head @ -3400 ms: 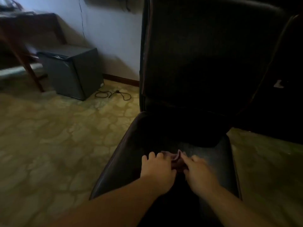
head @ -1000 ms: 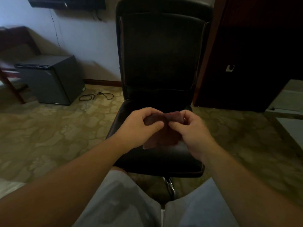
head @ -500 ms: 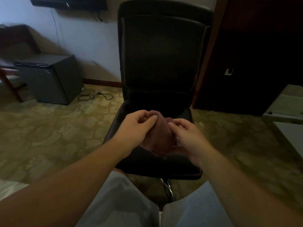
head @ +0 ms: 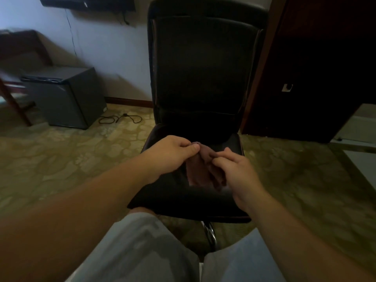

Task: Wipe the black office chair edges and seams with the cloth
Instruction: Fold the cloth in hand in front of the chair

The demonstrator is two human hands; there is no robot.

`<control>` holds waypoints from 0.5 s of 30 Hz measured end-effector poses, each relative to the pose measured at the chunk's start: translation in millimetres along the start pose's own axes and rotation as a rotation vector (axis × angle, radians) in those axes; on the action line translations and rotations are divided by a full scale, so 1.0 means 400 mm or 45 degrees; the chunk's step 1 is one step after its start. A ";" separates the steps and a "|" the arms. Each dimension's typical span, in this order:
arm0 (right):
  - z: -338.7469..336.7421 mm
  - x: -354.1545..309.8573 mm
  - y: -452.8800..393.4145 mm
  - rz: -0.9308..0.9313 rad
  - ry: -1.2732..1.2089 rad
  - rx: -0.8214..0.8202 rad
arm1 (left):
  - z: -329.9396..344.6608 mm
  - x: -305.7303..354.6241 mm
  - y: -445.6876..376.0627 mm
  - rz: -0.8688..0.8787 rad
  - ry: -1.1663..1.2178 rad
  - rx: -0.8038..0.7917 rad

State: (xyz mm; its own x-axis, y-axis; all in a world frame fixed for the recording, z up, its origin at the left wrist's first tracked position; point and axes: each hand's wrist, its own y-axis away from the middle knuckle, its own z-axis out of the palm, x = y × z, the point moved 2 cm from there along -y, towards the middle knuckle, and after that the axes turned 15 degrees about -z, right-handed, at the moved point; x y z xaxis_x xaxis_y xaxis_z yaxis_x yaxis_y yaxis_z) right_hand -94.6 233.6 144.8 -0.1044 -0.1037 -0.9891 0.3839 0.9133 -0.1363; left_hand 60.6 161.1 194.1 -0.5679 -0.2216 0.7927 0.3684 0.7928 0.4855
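**Cloth held over a dim seat**

Both hands — left hand (head: 173, 152) and right hand (head: 237, 171) — pinch the small reddish-brown cloth (head: 200, 169) above the black padded office chair (head: 201, 68) seat. The cloth's lower edge blurs into shadow; the chair's base is cut off by grey-clad knees.

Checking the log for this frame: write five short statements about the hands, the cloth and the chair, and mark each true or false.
1. Both hands hold the cloth. True: the left hand and the right hand pinch its top edge.
2. The cloth lies flat on the floor. False: it hangs from the fingers above the chair's seat.
3. The black office chair faces the person. True.
4. The right hand wipes the backrest. False: it holds the cloth over the seat.
5. A dark box-shaped cabinet stands to the left of the chair. True.
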 end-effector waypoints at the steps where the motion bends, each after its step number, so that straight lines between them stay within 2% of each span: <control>1: 0.000 -0.009 0.002 0.013 -0.041 -0.014 | -0.002 0.000 -0.002 -0.031 0.028 -0.023; 3: 0.002 -0.023 0.007 0.030 -0.075 -0.076 | -0.002 -0.001 -0.005 -0.111 0.202 -0.067; 6: 0.007 -0.023 0.014 0.052 -0.089 -0.164 | -0.003 -0.004 -0.017 -0.157 0.357 -0.020; 9: 0.013 -0.007 0.020 0.037 -0.038 -0.208 | -0.001 -0.005 -0.018 -0.097 0.246 0.008; 15: 0.012 0.020 0.034 -0.058 0.413 -0.331 | 0.005 0.001 -0.018 0.115 -0.073 0.129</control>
State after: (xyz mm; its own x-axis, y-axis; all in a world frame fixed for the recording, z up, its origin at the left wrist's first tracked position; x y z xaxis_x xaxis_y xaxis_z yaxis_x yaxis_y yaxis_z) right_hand -85.7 243.2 134.7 -0.4157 -0.0545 -0.9079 0.1319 0.9840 -0.1194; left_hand 56.3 156.6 190.2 -0.5780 -0.1164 0.8077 0.3454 0.8618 0.3714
